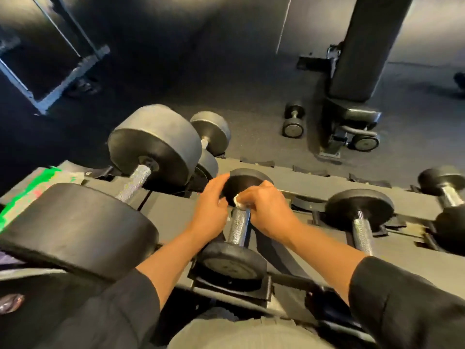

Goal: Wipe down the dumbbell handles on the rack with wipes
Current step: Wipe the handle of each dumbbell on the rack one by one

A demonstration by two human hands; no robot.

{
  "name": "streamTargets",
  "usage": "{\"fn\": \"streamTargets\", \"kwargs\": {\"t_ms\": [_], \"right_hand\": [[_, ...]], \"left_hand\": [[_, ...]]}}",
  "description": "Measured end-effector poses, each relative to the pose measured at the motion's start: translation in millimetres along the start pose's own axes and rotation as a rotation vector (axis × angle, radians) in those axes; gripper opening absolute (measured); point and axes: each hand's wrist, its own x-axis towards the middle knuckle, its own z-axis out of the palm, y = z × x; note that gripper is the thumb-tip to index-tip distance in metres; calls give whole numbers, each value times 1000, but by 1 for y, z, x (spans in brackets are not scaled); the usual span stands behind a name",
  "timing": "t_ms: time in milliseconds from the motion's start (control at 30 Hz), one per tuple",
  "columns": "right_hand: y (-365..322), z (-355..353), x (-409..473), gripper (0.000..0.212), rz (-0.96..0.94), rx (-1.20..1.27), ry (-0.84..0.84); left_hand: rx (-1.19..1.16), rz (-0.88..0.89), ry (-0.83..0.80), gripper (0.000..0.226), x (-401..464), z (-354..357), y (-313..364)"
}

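A small dumbbell (pixel 235 238) lies across the rack (pixel 176 210), its knurled metal handle pointing away from the person, and everything else is placed from it. The right hand (pixel 266 210) curls its fingers around the far end of that handle, pinching a white wipe (pixel 237 200) against the metal. The left hand (pixel 211 207) rests with relaxed fingers over the dumbbell's far weight, just beside the right hand; the fingertips are hidden behind the weight, so I cannot tell whether they grip it.

Left of the small dumbbell sits a much larger dumbbell (pixel 141 177), its near weight bulging toward the person's left sleeve. Beyond it stands another dumbbell (pixel 210 133). Right of the small dumbbell lie two more dumbbells (pixel 359 217), side by side on the rack. Far left, a green and white packet (pixel 37 180) rests on the rack. On the floor beyond the rack stands a bench (pixel 357 79) with a pair of small weights (pixel 293 119) beside it.
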Motion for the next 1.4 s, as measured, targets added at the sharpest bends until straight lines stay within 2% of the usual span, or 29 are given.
{"fn": "streamTargets", "kwargs": {"t_ms": [167,433,567,633,733,867,1033,1267,1333,1400], "right_hand": [[-21,-5,-22,35,83,45,-9],[-54,-23,-50,35,277,257,-135],[-56,-13,-24,30,318,80,84],[-51,-6,-5,34,320,-41,120],[-44,4,14,38,314,-221,-9],[-47,1,14,32,272,-249,-167],[-59,-13,-7,28,247,-125,-270],[-65,-35,-38,26,393,157,-368],[-64,-32,-39,25,411,168,-304],[-61,-23,-32,26,388,48,-127]], "left_hand": [[-261,-67,-70,53,-5,0,-18],[-383,-158,132,47,-35,0,-17],[-449,-111,201,49,-40,-2,-13],[-492,-136,225,49,-43,-3,-16],[-521,-167,217,50,-48,-4,-24],[-569,-196,174,49,-50,-4,-31],[-615,-177,113,51,-52,1,-28],[-629,-90,52,50,-58,10,-14],[-668,-115,63,50,-59,8,-13],[-713,-143,76,50,-60,6,-12]]}}
